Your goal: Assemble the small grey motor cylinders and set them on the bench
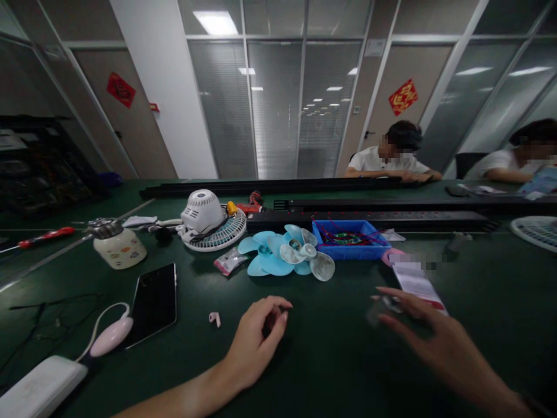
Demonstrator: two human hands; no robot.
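My left hand (260, 338) rests over the green table, its fingers loosely curled and a small gap between thumb and forefinger. I see nothing in it. A pink earbud (214, 319) lies to its left. My right hand (429, 325) holds a small clear and silvery thing (387, 303) between thumb and fingers; motion blurs it, so its kind is unclear. Just beyond that hand lies a white paper leaflet (415, 278) with a red edge. Light blue fan blades (272, 258) lie stacked ahead of both hands, with a clear-whitish fan blade piece (322, 266) on top.
Behind the blades stand a blue bin (352, 251) of wires and a white fan (202, 215). A small packet (230, 261), phone (154, 302), patterned jar (119, 249) and white power bank (41, 386) lie leftward. Long black bars (369, 219) cross the table. Two people sit opposite.
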